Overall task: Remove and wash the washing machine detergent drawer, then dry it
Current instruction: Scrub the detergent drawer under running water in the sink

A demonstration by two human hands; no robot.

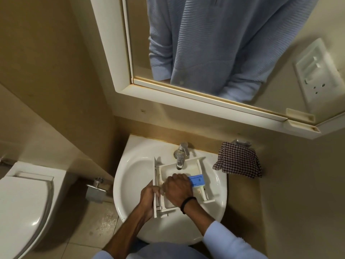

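Items, left to right, placed by the sink:

- Toilet (pixel 24 206): white, lid down, well left of the sink.
- Metal wall fitting (pixel 95 190): low on the wall, between the toilet and the sink.
- Sink (pixel 130 165): white basin against the beige wall.
- Left hand (pixel 149 196): over the sink's left half, fingers clamped round the drawer's upright front panel.
- Detergent drawer (pixel 168 170): white, lying inside the sink bowl, its far end under the tap.
- Right hand (pixel 177 187): over the middle of the sink, knuckles up, fingers curled down into the drawer. Cannot tell whether they grip anything. A black band (pixel 187 203) sits on the wrist.
- Tap (pixel 180 156): chrome, at the sink's back rim.
- Blue insert (pixel 197 180): in the drawer's right compartment, just beside the right hand.
- Checked cloth (pixel 237 161): hanging on the wall just right of the sink.
- Mirror (pixel 205 43): white-framed, above the sink.
- Socket plate (pixel 315 75): white, above and right of the sink.
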